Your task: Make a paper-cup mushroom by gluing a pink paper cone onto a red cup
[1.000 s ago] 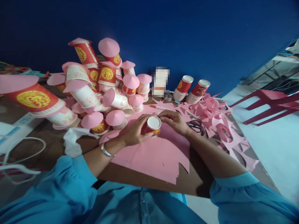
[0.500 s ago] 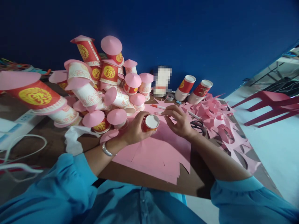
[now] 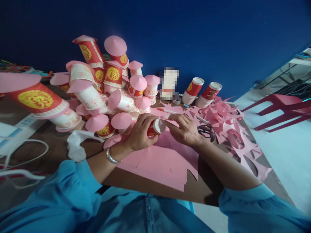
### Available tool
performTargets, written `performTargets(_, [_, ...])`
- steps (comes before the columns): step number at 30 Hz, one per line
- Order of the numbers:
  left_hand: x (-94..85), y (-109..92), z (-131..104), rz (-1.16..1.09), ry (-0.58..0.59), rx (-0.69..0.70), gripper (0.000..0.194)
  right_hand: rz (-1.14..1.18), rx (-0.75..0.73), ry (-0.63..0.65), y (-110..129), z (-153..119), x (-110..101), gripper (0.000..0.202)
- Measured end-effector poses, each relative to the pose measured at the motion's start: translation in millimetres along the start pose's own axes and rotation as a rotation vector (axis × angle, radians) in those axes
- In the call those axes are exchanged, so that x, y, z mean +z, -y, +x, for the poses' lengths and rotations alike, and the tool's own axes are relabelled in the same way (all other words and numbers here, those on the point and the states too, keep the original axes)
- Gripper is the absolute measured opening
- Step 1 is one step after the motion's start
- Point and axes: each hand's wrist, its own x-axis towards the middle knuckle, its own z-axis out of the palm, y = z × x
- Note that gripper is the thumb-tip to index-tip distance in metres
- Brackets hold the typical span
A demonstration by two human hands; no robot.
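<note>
My left hand [image 3: 143, 132] is wrapped round a red paper cup [image 3: 152, 128]. The cup is tilted, its pale round end [image 3: 159, 125] turned to the right. My right hand [image 3: 183, 130] is close against that end, a finger at the rim and the others curled. Whatever its fingertips pinch, if anything, is too small to make out. Beneath both hands lie pink paper sheets [image 3: 155, 168], with a round outline near the cup. Scissors [image 3: 204, 131] rest just right of my right hand, and an orange-tipped pen [image 3: 163, 110] lies beyond it.
Many cups with pink paper cones [image 3: 113, 72] are piled at the left. Two cup stacks [image 3: 193, 90] stand near the blue wall [image 3: 206, 38]. Pink offcuts [image 3: 233, 132] cover the right side. A white cloth [image 3: 77, 145] and power strip [image 3: 24, 126] lie left; a red stool [image 3: 284, 108] stands right.
My left hand has tipped the cup, turning its pale end to the right. My right hand has come down and left to that end; the small strip at its fingertips no longer shows.
</note>
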Motion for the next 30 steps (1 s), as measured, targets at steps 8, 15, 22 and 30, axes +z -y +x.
performTargets(8, [0.8,0,0,0.062,-0.001,0.005,0.062,-0.113,-0.145,-0.021,2,5,-3,0.02])
performTargets(15, [0.9,0,1,0.067,-0.002,0.0,0.063,-0.064,-0.115,-0.057,9,11,-3,0.017])
performTargets(22, [0.1,3,2,-0.188,-0.007,-0.095,0.053,0.502,0.274,-0.111,18,17,-12,0.037])
performTargets(30, [9.4,7,-6,-0.752,0.114,-0.276,0.068,0.561,0.261,-0.081,20,18,-16,0.038])
